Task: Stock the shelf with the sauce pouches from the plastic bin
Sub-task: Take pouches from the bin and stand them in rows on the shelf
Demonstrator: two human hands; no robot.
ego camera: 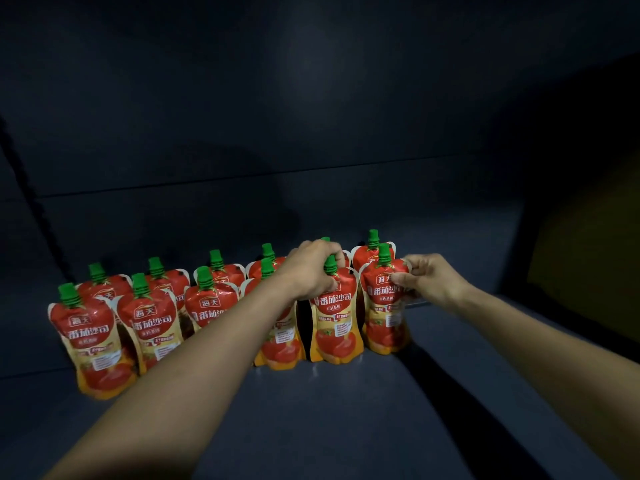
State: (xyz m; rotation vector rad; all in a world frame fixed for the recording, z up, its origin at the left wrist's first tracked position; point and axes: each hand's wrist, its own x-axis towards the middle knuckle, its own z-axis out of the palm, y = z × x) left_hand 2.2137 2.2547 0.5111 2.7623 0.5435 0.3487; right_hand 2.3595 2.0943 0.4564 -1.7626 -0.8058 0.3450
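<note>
Red pouches point(149, 327) stand two rows deep on the shelf point(346, 417); left hand point(311, 271) grips a front pouch point(334, 323) by its top, right hand point(429, 282) fingers point(403, 280) pinch the end pouch point(382, 306).

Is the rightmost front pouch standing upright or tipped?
Upright: the rightmost front pouch stands on its base, green cap up, right hand pinching its edge.

Arms outstretched; left hand point(313, 268) grips pouch point(334, 320) top, right hand point(427, 277) pinches rightmost pouch point(382, 306).
</note>
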